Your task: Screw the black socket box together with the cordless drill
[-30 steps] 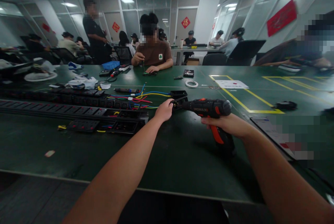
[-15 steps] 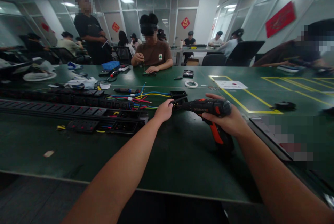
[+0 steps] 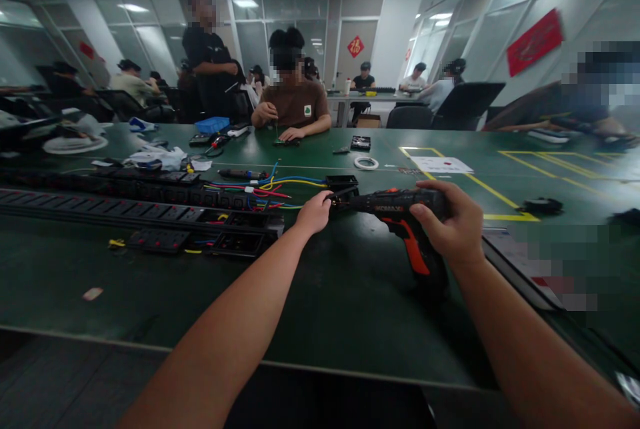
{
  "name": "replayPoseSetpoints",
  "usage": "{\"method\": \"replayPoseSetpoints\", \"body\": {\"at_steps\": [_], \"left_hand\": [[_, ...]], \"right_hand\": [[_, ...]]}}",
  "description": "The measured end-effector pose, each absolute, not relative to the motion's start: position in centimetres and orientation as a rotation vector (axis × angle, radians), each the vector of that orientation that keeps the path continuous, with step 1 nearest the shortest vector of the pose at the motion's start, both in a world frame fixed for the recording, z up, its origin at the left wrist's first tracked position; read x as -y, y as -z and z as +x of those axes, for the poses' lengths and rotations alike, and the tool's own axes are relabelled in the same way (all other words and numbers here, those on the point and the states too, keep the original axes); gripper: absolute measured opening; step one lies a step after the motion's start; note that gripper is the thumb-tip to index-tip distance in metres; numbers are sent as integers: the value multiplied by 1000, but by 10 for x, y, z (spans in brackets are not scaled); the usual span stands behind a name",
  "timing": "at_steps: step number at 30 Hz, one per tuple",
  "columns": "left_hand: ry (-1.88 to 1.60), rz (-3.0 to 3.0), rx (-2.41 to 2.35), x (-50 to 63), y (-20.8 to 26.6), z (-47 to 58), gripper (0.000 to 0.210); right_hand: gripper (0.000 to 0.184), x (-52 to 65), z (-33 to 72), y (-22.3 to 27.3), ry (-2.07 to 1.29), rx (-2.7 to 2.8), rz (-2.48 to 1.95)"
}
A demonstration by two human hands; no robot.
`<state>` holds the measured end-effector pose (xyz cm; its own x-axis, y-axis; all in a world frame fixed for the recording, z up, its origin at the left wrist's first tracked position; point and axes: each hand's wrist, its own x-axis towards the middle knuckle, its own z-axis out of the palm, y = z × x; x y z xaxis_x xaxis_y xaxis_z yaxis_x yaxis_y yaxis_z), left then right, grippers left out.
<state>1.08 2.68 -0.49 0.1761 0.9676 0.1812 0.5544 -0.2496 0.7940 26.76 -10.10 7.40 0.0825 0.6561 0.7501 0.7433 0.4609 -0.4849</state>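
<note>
My right hand [image 3: 457, 222] is wrapped round the rear end of a black and orange cordless drill [image 3: 400, 206], thumb on its near side. The drill lies level with its handle down and its bit pointing left. At the bit's tip, my left hand [image 3: 315, 212] has its fingers closed on a small black part [image 3: 340, 194], mostly hidden by the fingers. Just behind stands a black rectangular box [image 3: 343, 180], with blue, yellow and red wires [image 3: 280, 184] running left from it.
Long black power strips [image 3: 125, 206] lie on the green table [image 3: 325, 322] at left, a socket block [image 3: 157, 240] in front. A white tape roll [image 3: 366, 162] sits beyond the drill, a tablet-like panel [image 3: 520, 269] at right. Across the table a person [image 3: 295, 102] works with a screwdriver.
My right hand has slid back and right along the drill to its rear end, while the drill stays nearly in place. My left hand is still. A standing person in the background moved right.
</note>
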Motion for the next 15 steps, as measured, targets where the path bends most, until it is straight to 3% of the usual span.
{"method": "replayPoseSetpoints", "body": {"at_steps": [5,15], "left_hand": [[-940,1884,-1430,-27,5,11,42],[-938,1890,-1433,-27,5,12,41]], "right_hand": [[42,109,261,-80,166,1632,-1336],[44,108,261,-81,189,1657,-1338]]}}
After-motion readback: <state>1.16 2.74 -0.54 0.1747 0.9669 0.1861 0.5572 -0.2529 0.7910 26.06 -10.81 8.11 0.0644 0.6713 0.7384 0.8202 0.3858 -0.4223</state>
